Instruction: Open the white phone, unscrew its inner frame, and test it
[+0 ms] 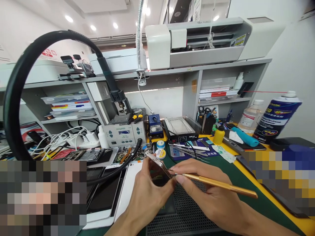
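Observation:
My left hand (145, 196) grips a smartphone (157, 163), tilted up, with its thin metal side edge facing upward. My right hand (214, 196) pinches a slim tool with a gold handle (221, 186), held like a pen. The tool's thin front end points left, at the phone's edge. Fingers hide its tip, so whether it touches the phone I cannot tell. Both hands meet closely above a dark perforated mat (192, 209).
White and black tablets (103, 193) lie left, with a black hose arching over them. Behind stand a soldering station (125, 134), small tubs (160, 153), and tweezers on a blue mat. A blue spray can (277, 118) and yellow bottle (219, 135) stand right.

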Demonstrator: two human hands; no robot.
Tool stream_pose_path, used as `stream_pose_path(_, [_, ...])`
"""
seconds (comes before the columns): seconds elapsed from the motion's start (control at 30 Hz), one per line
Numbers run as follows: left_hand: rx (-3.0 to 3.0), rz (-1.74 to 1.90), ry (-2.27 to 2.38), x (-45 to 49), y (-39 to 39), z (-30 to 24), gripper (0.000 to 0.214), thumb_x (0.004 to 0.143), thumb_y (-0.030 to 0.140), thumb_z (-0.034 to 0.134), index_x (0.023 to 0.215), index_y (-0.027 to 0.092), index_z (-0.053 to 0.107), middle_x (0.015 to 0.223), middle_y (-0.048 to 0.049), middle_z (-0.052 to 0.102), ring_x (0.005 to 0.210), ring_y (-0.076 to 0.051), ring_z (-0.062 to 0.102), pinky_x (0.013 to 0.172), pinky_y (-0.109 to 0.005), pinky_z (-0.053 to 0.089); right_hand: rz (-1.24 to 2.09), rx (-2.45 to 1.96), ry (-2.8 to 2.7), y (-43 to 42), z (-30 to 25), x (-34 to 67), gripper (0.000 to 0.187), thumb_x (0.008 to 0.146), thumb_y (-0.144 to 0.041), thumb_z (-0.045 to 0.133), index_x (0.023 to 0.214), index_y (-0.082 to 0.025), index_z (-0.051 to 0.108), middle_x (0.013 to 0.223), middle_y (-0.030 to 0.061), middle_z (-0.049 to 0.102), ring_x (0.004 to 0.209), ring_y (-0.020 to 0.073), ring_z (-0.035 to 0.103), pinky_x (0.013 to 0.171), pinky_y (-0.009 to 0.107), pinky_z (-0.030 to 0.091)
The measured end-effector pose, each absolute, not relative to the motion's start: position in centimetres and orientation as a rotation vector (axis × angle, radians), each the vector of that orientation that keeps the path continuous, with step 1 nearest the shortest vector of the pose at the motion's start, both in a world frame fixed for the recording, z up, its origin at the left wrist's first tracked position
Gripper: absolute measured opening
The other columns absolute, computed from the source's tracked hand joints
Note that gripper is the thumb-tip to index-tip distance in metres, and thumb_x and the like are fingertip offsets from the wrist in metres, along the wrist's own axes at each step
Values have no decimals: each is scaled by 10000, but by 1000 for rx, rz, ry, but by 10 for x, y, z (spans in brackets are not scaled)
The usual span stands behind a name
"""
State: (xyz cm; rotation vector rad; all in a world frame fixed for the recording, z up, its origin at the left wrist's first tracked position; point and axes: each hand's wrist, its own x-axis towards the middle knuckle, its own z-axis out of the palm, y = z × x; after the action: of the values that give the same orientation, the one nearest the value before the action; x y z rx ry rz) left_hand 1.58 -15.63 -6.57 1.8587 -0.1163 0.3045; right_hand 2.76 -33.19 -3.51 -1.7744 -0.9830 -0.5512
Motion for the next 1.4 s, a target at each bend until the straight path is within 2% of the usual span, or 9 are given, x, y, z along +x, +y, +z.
stream_pose_path(0.17, [1919, 327, -46, 16, -159, -65, 473, 756, 383, 743, 1115, 202, 493, 1026, -71, 758, 874, -231, 735, 756, -351, 589, -767, -1790, -1056, -329, -43, 28, 217, 876, -14, 618, 1021, -146, 709, 967, 69, 758, 930, 149, 729, 849, 215, 605])
stream_pose_path(0.33, [1966, 347, -29, 15, -161, -66, 365, 777, 369, 710, 1031, 224, 492, 877, -14, 744, 780, -207, 715, 715, -327, 558, -999, -1767, -1208, -327, -56, 30, 339, 831, 73, 633, 1130, -85, 653, 1000, 106, 742, 1024, 177, 694, 893, 264, 610])
stream_pose_path(0.63, [1975, 334, 4, 16, -161, -64, 357, 771, 356, 693, 1032, 221, 490, 879, -32, 739, 761, -215, 703, 673, -318, 540, -1196, -1822, -1274, -323, -69, 30, 381, 811, 87, 671, 1178, -13, 651, 1066, 171, 743, 1116, 240, 669, 952, 348, 610])
stream_pose_path(0.77, [1974, 332, 11, 16, -160, -63, 360, 770, 366, 699, 1029, 217, 498, 856, -29, 740, 753, -218, 701, 668, -321, 543, -1091, -1762, -1204, -321, -61, 27, 370, 823, 97, 630, 1161, -52, 650, 1010, 137, 753, 1058, 206, 695, 905, 295, 624])
stream_pose_path(0.97, [1881, 241, -67, 15, -152, -65, 494, 760, 316, 744, 1159, 224, 468, 1086, -61, 745, 957, -233, 714, 726, -306, 570, -792, -1784, -1061, -322, -46, 23, 283, 869, 9, 608, 1095, -130, 707, 993, 86, 763, 962, 167, 732, 848, 222, 622])
stream_pose_path(1.1, [1813, 209, -75, 15, -151, -60, 406, 733, 280, 752, 1047, 220, 502, 1016, -55, 737, 960, -249, 706, 765, -331, 577, -667, -1760, -1010, -323, -43, 24, 261, 883, -29, 613, 1076, -166, 722, 993, 65, 770, 930, 160, 742, 822, 219, 623])
stream_pose_path(1.2, [1743, 148, -121, 16, -151, -59, 374, 713, 265, 765, 991, 214, 521, 975, -48, 719, 891, -235, 709, 813, -360, 583, -618, -1744, -1014, -325, -44, 24, 261, 879, -28, 618, 1073, -170, 720, 1006, 65, 768, 934, 158, 741, 834, 224, 620])
stream_pose_path(1.4, [1659, 65, -88, 14, -150, -62, 590, 670, 291, 824, 1158, 209, 502, 1171, -86, 672, 1005, -251, 690, 919, -376, 553, -684, -1699, -1077, -326, -44, 23, 302, 841, 17, 617, 1087, -132, 710, 990, 86, 767, 944, 158, 739, 850, 221, 614])
